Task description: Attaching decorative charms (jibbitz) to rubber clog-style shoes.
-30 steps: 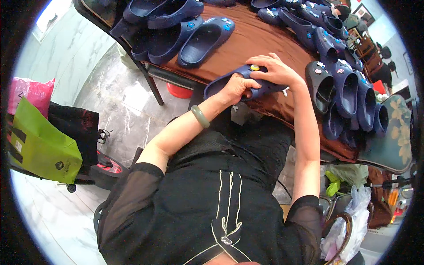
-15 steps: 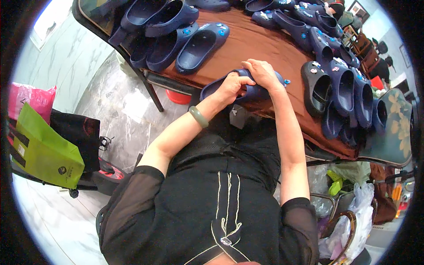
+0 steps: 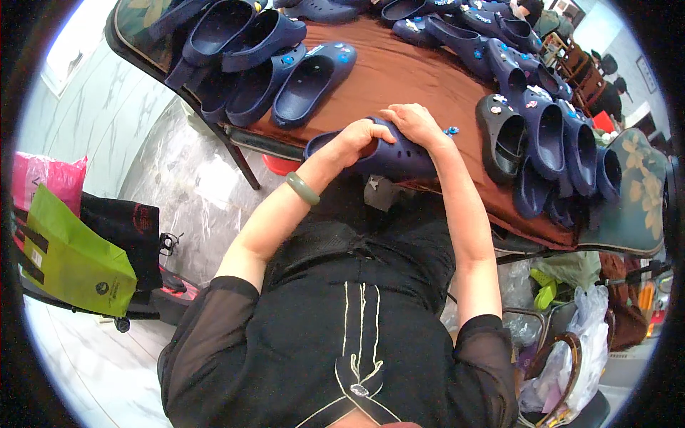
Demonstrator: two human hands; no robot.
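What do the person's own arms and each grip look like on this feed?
The left sleeve and right sleeve are black and sheer, ending near the elbows in darker bands. A smooth grey-green bangle circles the left wrist; the right wrist shows nothing worn. The left grip and right grip are gloveless.

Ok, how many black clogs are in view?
1: the black clog on the brown cloth, to the right of the held navy clog. More may be hidden under others.
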